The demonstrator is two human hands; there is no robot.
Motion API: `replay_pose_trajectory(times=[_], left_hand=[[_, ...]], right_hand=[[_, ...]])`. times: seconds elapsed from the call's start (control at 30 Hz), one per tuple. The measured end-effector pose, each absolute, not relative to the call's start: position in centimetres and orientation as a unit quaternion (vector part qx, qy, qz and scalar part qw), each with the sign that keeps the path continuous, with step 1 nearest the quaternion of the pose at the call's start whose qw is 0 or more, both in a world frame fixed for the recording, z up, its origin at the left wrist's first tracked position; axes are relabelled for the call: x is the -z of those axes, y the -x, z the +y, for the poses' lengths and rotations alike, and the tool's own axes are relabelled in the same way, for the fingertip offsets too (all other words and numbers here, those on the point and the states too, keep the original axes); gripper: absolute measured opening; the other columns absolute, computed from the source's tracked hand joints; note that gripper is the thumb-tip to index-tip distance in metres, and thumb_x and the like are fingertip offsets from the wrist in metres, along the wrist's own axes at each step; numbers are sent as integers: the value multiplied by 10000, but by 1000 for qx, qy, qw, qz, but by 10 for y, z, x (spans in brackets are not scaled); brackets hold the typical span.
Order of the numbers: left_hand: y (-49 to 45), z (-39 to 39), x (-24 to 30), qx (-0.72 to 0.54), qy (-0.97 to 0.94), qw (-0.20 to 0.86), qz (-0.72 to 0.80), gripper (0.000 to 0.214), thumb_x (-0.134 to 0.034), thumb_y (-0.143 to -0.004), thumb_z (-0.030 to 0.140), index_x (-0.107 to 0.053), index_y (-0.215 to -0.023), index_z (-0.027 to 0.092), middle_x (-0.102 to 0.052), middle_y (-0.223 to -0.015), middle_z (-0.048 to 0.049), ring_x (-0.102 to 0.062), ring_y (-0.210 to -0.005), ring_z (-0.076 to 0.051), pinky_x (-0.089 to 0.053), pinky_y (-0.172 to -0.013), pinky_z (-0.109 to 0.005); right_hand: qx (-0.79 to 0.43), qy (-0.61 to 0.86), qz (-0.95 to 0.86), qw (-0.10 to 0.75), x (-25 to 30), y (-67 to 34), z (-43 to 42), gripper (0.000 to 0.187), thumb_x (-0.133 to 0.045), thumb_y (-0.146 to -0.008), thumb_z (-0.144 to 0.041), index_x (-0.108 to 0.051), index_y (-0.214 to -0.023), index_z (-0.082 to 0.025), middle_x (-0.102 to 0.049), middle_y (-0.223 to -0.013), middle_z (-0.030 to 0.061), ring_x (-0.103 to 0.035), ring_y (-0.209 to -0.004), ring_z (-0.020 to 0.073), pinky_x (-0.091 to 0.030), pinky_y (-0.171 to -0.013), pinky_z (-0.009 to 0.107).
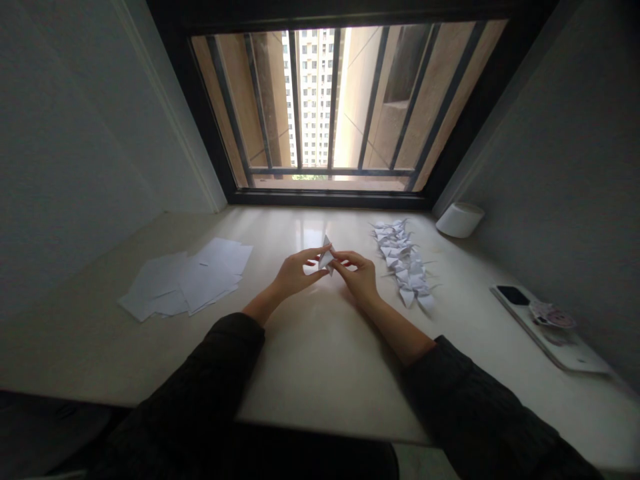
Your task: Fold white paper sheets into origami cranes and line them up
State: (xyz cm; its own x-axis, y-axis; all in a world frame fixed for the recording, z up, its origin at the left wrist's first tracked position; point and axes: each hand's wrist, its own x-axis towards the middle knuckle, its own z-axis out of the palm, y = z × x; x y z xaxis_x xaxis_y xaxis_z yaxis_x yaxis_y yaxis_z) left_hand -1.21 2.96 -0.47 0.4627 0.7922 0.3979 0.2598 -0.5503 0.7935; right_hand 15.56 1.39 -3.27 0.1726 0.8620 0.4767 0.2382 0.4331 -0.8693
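Between both hands, above the middle of the pale sill, is a small piece of folded white paper (326,259) with a pointed tip upward. My left hand (299,271) pinches its left side between thumb and fingers. On the other side, my right hand (357,272) grips it the same way. To the right lie folded paper cranes (400,257), several of them in a long cluster with thin points sticking out. Loose white paper sheets (213,270) are spread in an overlapping pile on the left. My fingers partly cover the folded paper.
A white roll (460,220) lies by the right wall near the window. Closer on the right is a pale phone (550,330) with a round grip on its back. A dark-framed barred window (330,197) closes off the far side. The sill's front edge (330,430) runs below my forearms.
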Motion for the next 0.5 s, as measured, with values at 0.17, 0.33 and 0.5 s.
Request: replay_pose_trajectory(times=[0.17, 0.33, 0.5], left_hand=[[10, 27, 4, -416, -774, 327, 349, 499, -674, -724, 349, -575, -1201, 239, -644, -1137, -72, -630, -893, -183, -516, -790, -331], [8, 27, 6, -430, -771, 301, 361, 454, -666, -732, 350, -602, -1169, 244, -662, -1097, -62, -637, -841, -174, -521, -777, -320], [8, 28, 8, -437, -755, 315, 374, 446, -664, -732, 284, -598, -1171, 246, -657, -1103, -66, -649, -844, -178, -523, -786, -322]], right_hand=[[-255, 477, -593, 597, 32, -156, 14, 226, -684, -690, -373, -723, -850, -218, -715, -833, 43, -637, -745, 185, -477, -651, 311], [-250, 475, -597, 597, 32, -155, 13, 235, -687, -683, -375, -721, -852, -217, -712, -814, 42, -635, -740, 185, -476, -651, 310], [-257, 475, -592, 598, 32, -155, 14, 256, -700, -669, -383, -720, -861, -216, -712, -812, 42, -632, -734, 185, -478, -667, 319]])
